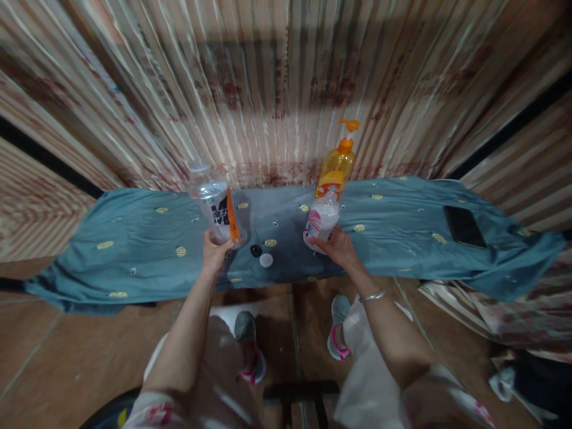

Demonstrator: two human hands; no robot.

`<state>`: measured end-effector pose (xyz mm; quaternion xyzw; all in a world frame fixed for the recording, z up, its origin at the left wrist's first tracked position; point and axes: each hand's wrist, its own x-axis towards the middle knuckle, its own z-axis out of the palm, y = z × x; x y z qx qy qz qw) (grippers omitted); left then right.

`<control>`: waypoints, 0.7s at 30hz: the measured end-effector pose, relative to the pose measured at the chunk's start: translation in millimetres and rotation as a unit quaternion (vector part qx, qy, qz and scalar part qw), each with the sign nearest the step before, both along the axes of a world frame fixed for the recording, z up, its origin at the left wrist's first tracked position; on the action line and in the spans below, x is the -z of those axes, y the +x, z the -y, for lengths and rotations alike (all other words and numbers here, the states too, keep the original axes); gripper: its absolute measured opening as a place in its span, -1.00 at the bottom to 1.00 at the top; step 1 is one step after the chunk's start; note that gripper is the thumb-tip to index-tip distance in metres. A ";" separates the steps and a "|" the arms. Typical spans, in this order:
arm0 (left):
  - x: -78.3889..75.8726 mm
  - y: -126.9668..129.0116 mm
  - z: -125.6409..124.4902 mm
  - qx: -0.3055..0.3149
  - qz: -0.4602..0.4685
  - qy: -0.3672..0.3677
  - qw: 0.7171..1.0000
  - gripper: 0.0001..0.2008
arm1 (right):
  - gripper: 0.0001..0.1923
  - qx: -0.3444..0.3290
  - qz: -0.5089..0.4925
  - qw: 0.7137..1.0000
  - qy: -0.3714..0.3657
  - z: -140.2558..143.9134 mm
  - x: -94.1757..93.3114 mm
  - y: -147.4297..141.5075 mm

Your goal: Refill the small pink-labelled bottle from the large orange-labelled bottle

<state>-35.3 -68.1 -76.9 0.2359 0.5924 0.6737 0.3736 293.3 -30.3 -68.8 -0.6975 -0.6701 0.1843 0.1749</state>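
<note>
My left hand [216, 253] is wrapped round the lower part of a large clear plastic bottle [213, 205] with a black and orange label. That bottle leans a little to the left on the cloth. My right hand [336, 245] grips the base of a smaller clear bottle [322, 217] with a pink and white label; its neck shows no cap. Between the two hands lie a black cap [255, 250] and a white cap [266, 260]. Just behind the smaller bottle stands an orange pump bottle [334, 170], its lower part partly hidden.
A teal cloth with yellow pineapple prints [147, 244] covers the narrow table. On its right side lies a black phone [465, 226]. Striped curtains [277, 89] hang behind, and black poles [513, 128] slant at both sides.
</note>
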 end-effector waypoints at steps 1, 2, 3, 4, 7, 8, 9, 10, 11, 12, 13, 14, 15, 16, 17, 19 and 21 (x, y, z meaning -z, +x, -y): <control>5.0 -0.2 0.2 -0.005 -0.020 -0.005 1.000 -0.26 | -0.34 -0.001 0.005 1.000 0.002 -0.3 0.5 0.4; 9.4 -0.5 0.6 -0.005 -0.038 -0.011 0.999 -0.24 | -0.34 -0.002 0.008 1.000 0.005 -0.4 1.2 0.8; 13.0 -0.9 1.0 -0.003 -0.054 -0.016 0.998 -0.24 | -0.34 -0.004 0.009 1.000 0.009 -0.3 2.0 1.3; 16.0 -1.4 1.4 0.001 -0.068 -0.021 0.997 -0.24 | -0.34 -0.008 0.009 1.000 0.013 0.0 2.7 1.8; 22.0 -3.1 2.1 0.013 -0.103 -0.034 0.994 -0.22 | -0.37 -0.011 0.007 1.000 0.017 1.7 3.0 2.4; 23.5 -3.6 2.3 0.015 -0.113 -0.040 0.993 -0.20 | -0.38 -0.010 0.007 1.000 0.015 2.3 2.5 2.2; 24.8 -4.1 2.6 0.016 -0.123 -0.047 0.991 -0.19 | -0.39 -0.008 0.007 1.000 0.011 2.8 1.7 2.0; 26.0 -4.5 3.0 0.017 -0.133 -0.053 0.990 -0.18 | -0.38 -0.007 0.005 1.000 0.005 3.1 0.9 1.7; 27.1 -4.9 3.5 0.018 -0.142 -0.059 0.988 -0.18 | -0.38 -0.007 0.003 1.000 0.002 3.2 0.0 1.4; 27.9 -5.3 4.1 0.018 -0.150 -0.062 0.987 -0.18 | -0.37 -0.008 0.000 1.000 0.002 3.2 -0.7 1.2; 28.5 -5.6 4.8 0.018 -0.157 -0.065 0.985 -0.20 | -0.37 -0.010 -0.002 1.000 0.004 3.1 -1.2 0.9; 28.8 -6.1 5.5 0.018 -0.163 -0.067 0.984 -0.21 | -0.37 -0.011 -0.002 1.000 0.007 2.9 -1.5 0.7; 28.9 -6.6 6.1 0.019 -0.169 -0.070 0.983 -0.23 | -0.36 -0.012 -0.001 1.000 0.009 2.7 -1.7 0.5; 28.8 -7.3 6.7 0.019 -0.175 -0.074 0.982 -0.24 | -0.36 -0.012 0.002 1.000 0.010 2.5 -1.7 0.3; 28.5 -8.0 7.2 0.022 -0.179 -0.078 0.981 -0.25 | -0.35 -0.011 0.004 1.000 0.009 2.4 -1.8 0.0; 27.9 -9.6 7.8 0.027 -0.184 -0.085 0.979 -0.25 | -0.35 -0.010 0.004 1.000 0.005 2.3 -1.8 -0.5; 27.4 -10.6 7.7 0.039 -0.179 -0.082 0.980 -0.24 | -0.36 -0.007 0.000 1.000 0.004 2.4 -1.6 -0.9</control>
